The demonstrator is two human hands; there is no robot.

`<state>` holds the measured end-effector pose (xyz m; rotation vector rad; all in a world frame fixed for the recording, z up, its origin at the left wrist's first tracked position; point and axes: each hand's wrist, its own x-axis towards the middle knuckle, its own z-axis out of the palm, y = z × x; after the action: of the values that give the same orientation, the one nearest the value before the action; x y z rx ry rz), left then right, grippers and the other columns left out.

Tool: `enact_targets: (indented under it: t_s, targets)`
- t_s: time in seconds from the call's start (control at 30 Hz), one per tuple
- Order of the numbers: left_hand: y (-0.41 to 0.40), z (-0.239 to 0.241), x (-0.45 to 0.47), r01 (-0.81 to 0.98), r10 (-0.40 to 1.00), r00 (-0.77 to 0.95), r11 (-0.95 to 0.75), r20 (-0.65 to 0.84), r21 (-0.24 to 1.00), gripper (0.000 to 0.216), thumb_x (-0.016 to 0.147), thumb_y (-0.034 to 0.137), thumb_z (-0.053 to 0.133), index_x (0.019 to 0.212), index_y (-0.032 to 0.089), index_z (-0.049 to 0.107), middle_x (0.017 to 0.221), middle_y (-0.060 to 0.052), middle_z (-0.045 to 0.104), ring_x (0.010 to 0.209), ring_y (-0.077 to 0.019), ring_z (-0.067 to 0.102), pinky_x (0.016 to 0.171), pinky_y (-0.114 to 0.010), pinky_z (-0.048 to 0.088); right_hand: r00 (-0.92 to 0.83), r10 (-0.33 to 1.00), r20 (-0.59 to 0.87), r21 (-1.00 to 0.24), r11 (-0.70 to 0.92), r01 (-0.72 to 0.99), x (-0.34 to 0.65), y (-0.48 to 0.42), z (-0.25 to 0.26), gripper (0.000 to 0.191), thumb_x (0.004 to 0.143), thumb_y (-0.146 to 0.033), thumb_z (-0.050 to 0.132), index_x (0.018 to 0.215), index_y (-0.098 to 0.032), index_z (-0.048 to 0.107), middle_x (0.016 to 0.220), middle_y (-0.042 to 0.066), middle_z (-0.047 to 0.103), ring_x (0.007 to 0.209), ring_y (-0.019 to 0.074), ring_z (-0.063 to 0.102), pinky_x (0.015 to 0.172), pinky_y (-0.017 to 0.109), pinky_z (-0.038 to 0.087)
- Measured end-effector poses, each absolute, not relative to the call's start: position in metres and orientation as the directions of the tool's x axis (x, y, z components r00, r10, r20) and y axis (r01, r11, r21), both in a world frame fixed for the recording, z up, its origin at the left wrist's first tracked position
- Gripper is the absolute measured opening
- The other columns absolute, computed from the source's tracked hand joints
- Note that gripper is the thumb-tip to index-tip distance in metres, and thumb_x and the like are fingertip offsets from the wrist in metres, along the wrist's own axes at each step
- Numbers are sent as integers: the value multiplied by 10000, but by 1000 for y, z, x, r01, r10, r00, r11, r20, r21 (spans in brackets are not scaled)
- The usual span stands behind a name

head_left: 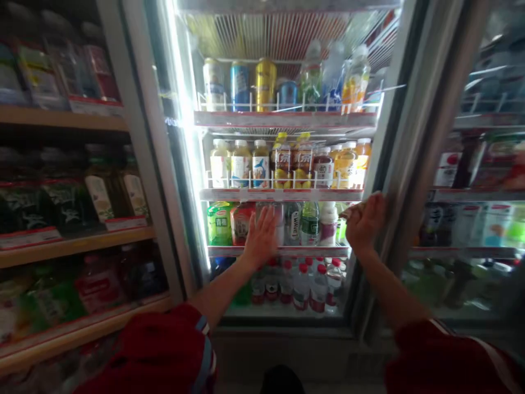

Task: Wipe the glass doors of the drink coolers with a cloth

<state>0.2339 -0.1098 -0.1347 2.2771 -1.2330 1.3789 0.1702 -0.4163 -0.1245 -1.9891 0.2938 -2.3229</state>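
My left hand (pixel 262 238) reaches into a lit drinks fridge, fingers apart and somewhat blurred, holding nothing I can see. It is in front of the third shelf, partly hiding a clear bottle (pixel 279 219). To its left stand a red-labelled pack (pixel 241 221) and a green pack (pixel 220 223); to its right are a WAVE bottle (pixel 293 223) and a green-labelled bottle (pixel 310 224). My right hand (pixel 366 223) is raised beside the fridge's right door frame (pixel 396 180), fingers closed around a thin, crumpled pale piece (pixel 350 211), paper or cloth, I cannot tell which.
Above are a shelf edge (pixel 283 194) with bottled teas and juices and a top shelf edge (pixel 287 119) with cans. Several red-capped bottles (pixel 301 287) stand at the bottom. Wooden-edged shelves (pixel 77 246) of drinks stand left; another drinks cooler (pixel 471 194) is right.
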Motion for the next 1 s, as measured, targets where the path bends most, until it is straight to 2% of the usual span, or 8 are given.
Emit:
enact_targets:
  t_s: [0.1,0.3,0.43,0.53,0.6,0.73,0.83,1.0]
  targets:
    - [-88,-138,238,-709,-545,298,-676,784,-200,666,783,188,473,1411,99,268,1522,-148,221,1434,-245,50,1161,-503,63,-187,-160,969,-165,-986,-13,184,-391,-110,589,862,-235,396,1432,-108,317,1465,212,317,1369,353,256,1078,572,212]
    - [-45,-147,236,-659,-494,426,-744,758,-114,606,814,186,447,1401,119,312,1526,-121,220,1430,-253,86,1151,-532,105,73,176,982,166,-978,127,217,-268,-92,577,867,-269,428,1414,-104,340,1461,188,339,1391,327,222,1084,579,213]
    - [-15,-148,228,-615,-423,536,-789,731,-6,577,817,209,468,1373,100,360,1517,-148,235,1421,-276,139,1135,-541,173,263,412,873,355,-904,237,229,-199,-105,551,874,-207,423,1417,-183,334,1453,119,384,1396,257,240,1113,536,197]
    - [6,-149,226,-578,-367,594,-814,716,63,605,792,213,504,1371,105,364,1512,-161,241,1413,-293,166,1118,-550,213,288,521,803,435,-844,313,236,-175,-102,560,875,-172,417,1424,-198,308,1467,104,364,1400,237,231,1113,521,223]
    - [17,-151,227,-573,-363,606,-817,708,71,603,786,204,509,1366,114,371,1507,-161,255,1409,-293,183,1112,-551,225,226,520,824,432,-834,342,242,-167,-88,565,877,-189,436,1424,-193,294,1497,106,302,1406,248,207,1102,514,269]
    - [30,-149,231,-582,-382,609,-811,695,65,589,796,205,507,1362,114,372,1503,-162,266,1406,-287,195,1110,-540,237,162,408,898,334,-875,352,255,-156,-53,565,866,-272,499,1398,-198,322,1527,91,208,1404,287,191,1101,514,308]
    - [37,-141,230,-603,-418,601,-797,681,43,575,806,210,506,1359,121,375,1508,-160,253,1408,-286,192,1107,-536,246,227,378,898,299,-901,315,261,-146,-46,481,881,-300,483,1346,-203,407,1494,78,276,1398,284,205,1133,502,262]
    - [51,-121,222,-586,-436,627,-810,645,22,578,797,191,511,1356,126,379,1522,-153,217,1411,-290,174,1112,-546,225,313,409,857,332,-903,272,254,-127,-71,418,893,-331,463,1280,-176,491,1473,96,326,1407,279,174,1148,537,136]
